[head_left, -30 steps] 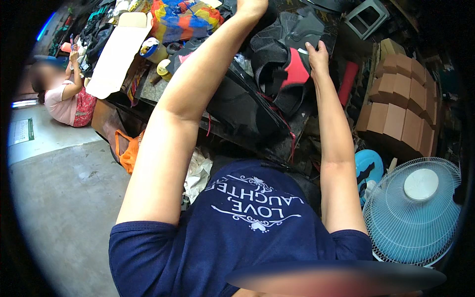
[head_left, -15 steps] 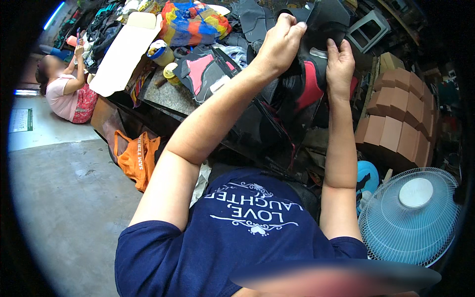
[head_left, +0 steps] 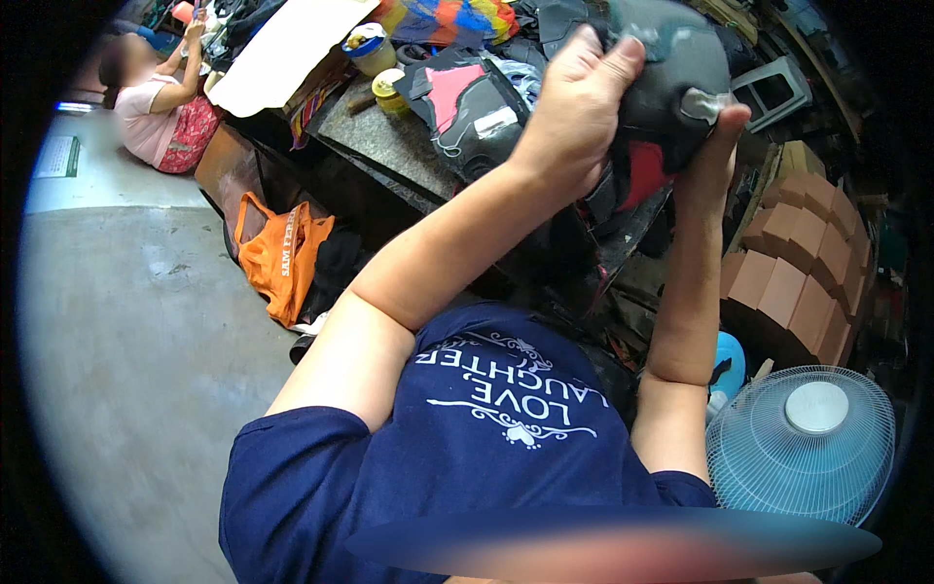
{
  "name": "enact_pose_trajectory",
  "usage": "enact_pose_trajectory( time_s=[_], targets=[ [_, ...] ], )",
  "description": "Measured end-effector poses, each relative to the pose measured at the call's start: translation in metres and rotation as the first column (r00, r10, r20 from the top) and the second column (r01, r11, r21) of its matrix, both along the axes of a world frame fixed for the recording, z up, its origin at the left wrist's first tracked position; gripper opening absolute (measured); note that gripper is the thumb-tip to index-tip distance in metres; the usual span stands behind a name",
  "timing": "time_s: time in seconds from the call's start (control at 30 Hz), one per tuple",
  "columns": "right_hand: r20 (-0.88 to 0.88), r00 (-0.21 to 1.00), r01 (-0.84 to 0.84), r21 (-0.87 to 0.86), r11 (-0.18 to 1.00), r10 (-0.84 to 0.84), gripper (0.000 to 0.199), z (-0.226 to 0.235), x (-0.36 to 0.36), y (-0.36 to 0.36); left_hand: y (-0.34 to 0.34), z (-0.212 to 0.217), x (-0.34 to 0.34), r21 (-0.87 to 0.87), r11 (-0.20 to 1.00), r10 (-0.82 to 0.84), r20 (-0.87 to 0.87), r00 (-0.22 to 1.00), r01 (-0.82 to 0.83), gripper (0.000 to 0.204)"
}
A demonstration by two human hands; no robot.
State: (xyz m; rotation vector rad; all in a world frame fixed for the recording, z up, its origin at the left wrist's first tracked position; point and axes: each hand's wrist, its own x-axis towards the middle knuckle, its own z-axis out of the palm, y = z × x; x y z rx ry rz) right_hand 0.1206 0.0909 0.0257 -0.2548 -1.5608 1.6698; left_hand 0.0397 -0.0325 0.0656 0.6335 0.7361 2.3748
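Note:
Raised at arm's length, my left hand point(head_left: 584, 112) grips the left side of a dark grey curved piece point(head_left: 676, 63), its thumb lying across it. It looks like soft sheet material, with a whitish patch near its right edge. My right hand point(head_left: 715, 151) pinches that right edge beside the patch, thumb uppermost; its other fingers are mostly hidden. Below the piece shows a red panel point(head_left: 644, 173) on dark material. Left of my left hand, a dark cut piece with a pink panel point(head_left: 453, 97) lies on the worktable point(head_left: 375, 146).
Yellow-labelled jars point(head_left: 389, 91) stand by a large white sheet point(head_left: 287, 49). Brown box-like pieces point(head_left: 798, 243) are stacked at right, above a blue fan point(head_left: 803, 448). An orange bag point(head_left: 282, 258) hangs by the table. At far left sits another person point(head_left: 161, 107), arms raised.
Both hands have brought the dark piece up closer, and its broad rounded surface now faces me. The whole view has shifted, so the surroundings appear farther right.

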Motion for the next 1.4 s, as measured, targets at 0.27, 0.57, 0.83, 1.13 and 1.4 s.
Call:
enact_pose_trajectory(
  time_s=[0.27,0.57,0.83,1.13,1.4],
  targets=[
    [0.215,0.797,-0.551,-0.123,0.825,0.565,0.041,-0.022,0.021,-0.067,-0.121,-0.03,-0.056,-0.11,0.934,0.293,-0.313,0.904,-0.341,0.028],
    [0.612,0.767,-0.357,0.161,0.92,0.191,0.045,-0.105,-0.003,-0.069,-0.111,-0.093,-0.066,0.017,0.447,0.034,-0.999,-0.002,-0.895,0.06],
    [0.281,0.943,-0.186,0.889,0.418,-0.179,0.067,-0.097,0.016,-0.08,-0.068,-0.138,-0.071,-0.096,0.413,-0.193,-0.981,0.016,-0.906,0.031],
    [0.388,0.921,-0.355,0.872,0.336,-0.034,0.064,-0.143,0.013,-0.076,-0.078,-0.135,-0.08,-0.242,0.573,-0.11,-0.969,0.219,-0.783,0.045],
    [0.355,0.935,-0.315,0.846,0.43,-0.015,0.061,-0.144,0.013,-0.073,-0.079,-0.157,-0.127,-0.414,0.667,-0.181,-0.897,0.404,-0.619,0.063]
  ],
)
